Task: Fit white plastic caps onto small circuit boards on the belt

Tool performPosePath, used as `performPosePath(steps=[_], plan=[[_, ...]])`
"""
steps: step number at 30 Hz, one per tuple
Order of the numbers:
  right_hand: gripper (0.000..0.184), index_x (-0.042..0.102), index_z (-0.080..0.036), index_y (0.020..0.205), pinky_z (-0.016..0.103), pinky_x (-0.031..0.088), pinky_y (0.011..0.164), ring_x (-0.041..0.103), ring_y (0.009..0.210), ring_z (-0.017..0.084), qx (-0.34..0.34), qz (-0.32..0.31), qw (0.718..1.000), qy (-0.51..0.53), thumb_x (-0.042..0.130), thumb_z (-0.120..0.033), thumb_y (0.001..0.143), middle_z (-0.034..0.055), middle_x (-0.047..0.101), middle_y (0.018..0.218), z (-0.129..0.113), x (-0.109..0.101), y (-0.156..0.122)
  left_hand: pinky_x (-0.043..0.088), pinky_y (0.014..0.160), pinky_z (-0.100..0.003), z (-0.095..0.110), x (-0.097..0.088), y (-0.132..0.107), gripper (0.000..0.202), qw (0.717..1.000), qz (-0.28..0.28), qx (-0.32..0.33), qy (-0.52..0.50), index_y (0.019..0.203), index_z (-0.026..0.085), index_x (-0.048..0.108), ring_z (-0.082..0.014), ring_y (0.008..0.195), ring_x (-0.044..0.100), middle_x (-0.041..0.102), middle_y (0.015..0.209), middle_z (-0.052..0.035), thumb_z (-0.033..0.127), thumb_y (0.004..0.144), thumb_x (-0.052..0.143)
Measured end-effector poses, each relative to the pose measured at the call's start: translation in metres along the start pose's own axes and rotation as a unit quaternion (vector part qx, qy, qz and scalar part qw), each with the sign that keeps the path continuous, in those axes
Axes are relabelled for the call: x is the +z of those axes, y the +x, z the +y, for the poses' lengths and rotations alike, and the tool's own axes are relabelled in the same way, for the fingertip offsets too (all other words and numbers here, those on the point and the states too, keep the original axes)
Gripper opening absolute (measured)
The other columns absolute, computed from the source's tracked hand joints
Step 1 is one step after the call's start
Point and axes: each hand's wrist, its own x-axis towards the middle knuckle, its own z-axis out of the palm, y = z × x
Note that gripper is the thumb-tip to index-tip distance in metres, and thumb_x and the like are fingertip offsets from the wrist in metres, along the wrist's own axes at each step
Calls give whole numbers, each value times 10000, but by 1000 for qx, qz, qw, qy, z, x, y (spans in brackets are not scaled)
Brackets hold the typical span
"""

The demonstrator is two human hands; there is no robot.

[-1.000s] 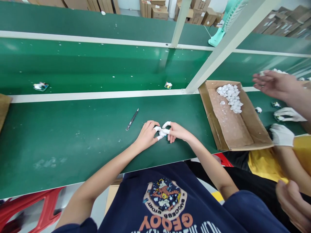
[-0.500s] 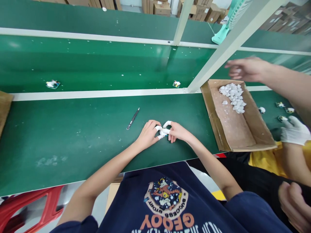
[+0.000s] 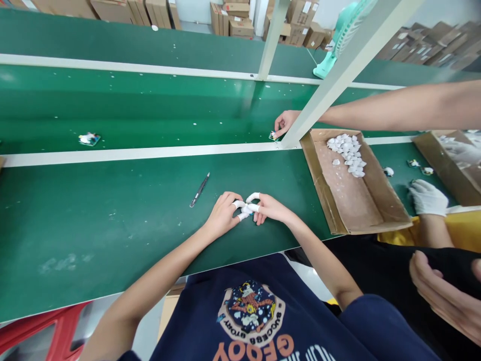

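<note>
My left hand (image 3: 224, 214) and my right hand (image 3: 272, 208) meet over the green bench, with white finger covers on thumbs and fingertips. Between them they pinch a small circuit board (image 3: 247, 209) with white on top; a bit of blue-green shows at its edge, and the fingers cover most of it. A pair of dark tweezers (image 3: 199, 190) lies on the bench beyond my left hand, apart from it.
A cardboard box (image 3: 383, 220) with white translucent pieces (image 3: 347, 153) stands to the right, beside a slanting white post (image 3: 334, 85). A co-worker's hand (image 3: 287, 122) touches a small board on the far green strip. Another board (image 3: 89, 139) lies left. A gloved hand (image 3: 428, 197) is at the right.
A co-worker's bare hand has reached left, past the post, to the small board on the far strip. My hands stay together around the circuit board. The view has shifted slightly.
</note>
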Motion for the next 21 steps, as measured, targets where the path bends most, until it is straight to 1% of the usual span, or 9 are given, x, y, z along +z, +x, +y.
performPosePath(steps=[2, 4, 6, 8, 10, 15, 19, 21], plan=[[347, 471, -173, 1151, 238, 563, 508, 689, 559, 176, -6, -25, 1000, 13, 606, -288, 852, 19, 691, 655, 1, -2, -1, 472, 843, -388, 0, 0, 0, 175, 1000, 3, 2, -5, 985, 200, 596, -226, 992, 513, 601, 1031, -79, 324, 862, 616], [411, 464, -169, 1183, 248, 573, 534, 700, 594, 182, -7, -30, 999, 10, 638, -241, 818, 19, 696, 686, 1, -1, -2, 473, 851, -385, -1, -1, 1, 183, 1000, 4, 0, -7, 979, 197, 600, -229, 1002, 514, 599, 1037, -80, 315, 845, 639], [442, 467, -156, 1189, 241, 567, 513, 696, 580, 182, -9, -1, 1000, -24, 649, -187, 788, 9, 689, 676, 2, 2, -3, 473, 866, -388, -2, -1, 1, 196, 1000, 2, -7, -13, 975, 198, 606, -229, 1010, 518, 598, 1052, -77, 313, 826, 662], [422, 482, -139, 1170, 227, 551, 483, 684, 549, 173, -15, 35, 997, -69, 634, -144, 776, 5, 681, 663, 3, 5, -3, 473, 875, -388, -3, -1, 2, 185, 1000, 0, -19, -24, 967, 204, 614, -223, 1005, 525, 603, 1046, -68, 308, 821, 663], [392, 499, -126, 1143, 219, 542, 473, 678, 541, 166, -19, 46, 994, -95, 632, -140, 775, 10, 681, 671, 3, 7, -3, 473, 876, -390, -4, -1, 2, 150, 999, -2, -32, -32, 952, 207, 619, -220, 1001, 527, 608, 1034, -60, 287, 828, 646], [454, 492, -134, 1205, 208, 543, 500, 685, 573, 157, -40, 18, 997, -69, 660, -208, 790, 4, 687, 685, 2, 6, -4, 458, 890, -407, -5, 0, 4, 111, 998, -15, -59, -34, 930, 204, 612, -228, 1013, 521, 605, 1053, -59, 261, 834, 615], [419, 510, -137, 1192, 178, 508, 457, 665, 529, 136, -41, 50, 995, -82, 625, -142, 789, -8, 678, 660, 2, 7, -1, 444, 882, -398, -7, 1, 5, 124, 997, -17, -63, -29, 963, 203, 583, -224, 993, 514, 602, 1047, -55, 254, 850, 592], [412, 514, -131, 1181, 174, 506, 458, 664, 530, 134, -44, 45, 995, -81, 627, -131, 785, -7, 677, 660, 3, 7, 1, 436, 877, -398, -8, 1, 6, 127, 997, -21, -66, -20, 970, 202, 578, -230, 999, 509, 604, 1046, -56, 251, 854, 582]])
